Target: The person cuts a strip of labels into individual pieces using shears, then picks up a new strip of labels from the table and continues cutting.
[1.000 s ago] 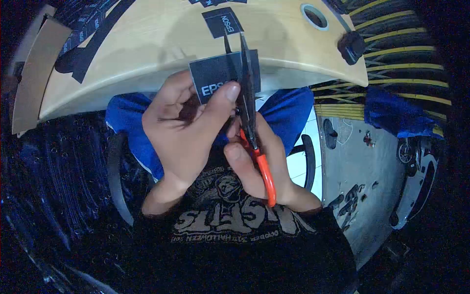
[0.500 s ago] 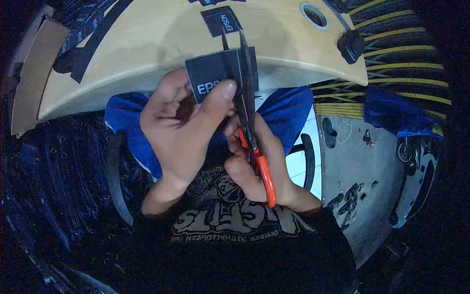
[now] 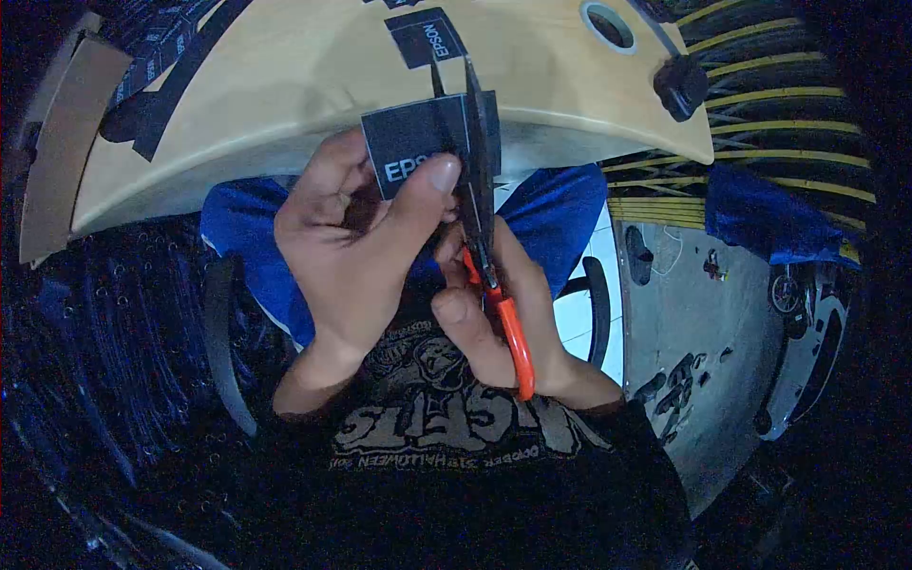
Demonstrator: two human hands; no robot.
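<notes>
Near the centre of the frame was the dark piece point(image 3: 394, 147), its "EPSON" partly under the thumb of my left hand point(image 3: 366, 223), pinched firmly. My right hand point(image 3: 508, 318) was closed round the red-handled scissors point(image 3: 483, 199), blades parted across the piece. Above, at top centre, another label point(image 3: 427, 38) read "EPSON"; my shirt point(image 3: 465, 418) showed "MISFITS" and "HALLOWEEN".

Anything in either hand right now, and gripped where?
Left hand: dark EPSON piece, by its lower part, thumb on the lettering. Right hand: scissors, by the red handles.

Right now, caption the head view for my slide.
Left hand holds a dark EPSON piece between open blades of red-handled scissors.
</notes>
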